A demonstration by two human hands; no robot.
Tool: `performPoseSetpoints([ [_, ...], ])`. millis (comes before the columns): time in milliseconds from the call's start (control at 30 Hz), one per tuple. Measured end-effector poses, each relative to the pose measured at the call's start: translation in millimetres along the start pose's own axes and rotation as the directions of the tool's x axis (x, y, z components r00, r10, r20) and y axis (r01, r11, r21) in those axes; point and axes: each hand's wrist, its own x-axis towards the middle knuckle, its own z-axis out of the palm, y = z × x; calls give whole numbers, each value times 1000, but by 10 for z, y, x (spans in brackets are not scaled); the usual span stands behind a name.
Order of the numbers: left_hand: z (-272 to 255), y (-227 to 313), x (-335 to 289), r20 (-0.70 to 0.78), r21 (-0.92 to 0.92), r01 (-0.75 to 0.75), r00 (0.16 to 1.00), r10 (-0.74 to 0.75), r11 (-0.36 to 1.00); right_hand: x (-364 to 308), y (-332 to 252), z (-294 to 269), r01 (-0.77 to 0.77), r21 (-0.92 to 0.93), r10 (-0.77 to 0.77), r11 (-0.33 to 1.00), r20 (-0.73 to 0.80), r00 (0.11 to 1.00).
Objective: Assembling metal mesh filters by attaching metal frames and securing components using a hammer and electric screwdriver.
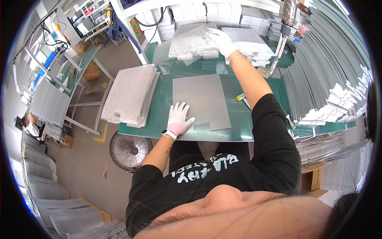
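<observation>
On the green tabletop in front of me lies a single grey mesh sheet (201, 95) with a notch in its near edge. My left hand (179, 116), in a white glove with a pink cuff, rests on its near left corner with the fingers spread. My right hand (221, 42), also gloved, is stretched out to the far side of the table. Its fingers are closed at the right edge of a loose pile of translucent mesh sheets (191, 42); the thumb side is partly hidden. Another pile of mesh sheets (248, 44) lies just right of that hand.
A tall stack of white-covered sheets (129, 93) stands at the table's left. A yellow-capped marker (241, 97) lies beside my right arm. A metal tool (283, 36) hangs at the far right, near dense rows of sheets (330, 67). A round fan (130, 150) sits on the floor.
</observation>
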Motion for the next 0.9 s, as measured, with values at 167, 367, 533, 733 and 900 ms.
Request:
performPoseSetpoints([
  [167, -25, 14, -2, 12, -7, 3, 1000, -3, 1000, -137, -108, 145, 157, 195, -145, 968, -72, 987],
  [367, -55, -137, 20, 24, -200, -78, 996, 85, 977, -1159, -321, 475, 104, 30, -97, 994, -187, 978],
  [533, -382, -429, -423, -37, -766, -105, 992, -120, -635, -2496, -100, 594, -23, -537, -180, 844, -322, 929],
  [733, -834, 244, -817, 15, -1000, 6, 915, -403, -23, -3492, 121, 655, -94, -369, -23, 925, -301, 953],
  [900, -555, 145, -775, 27, -991, 90, 859, -511, 98, -3556, 62, 839, -171, -239, 69, 956, -383, 921],
])
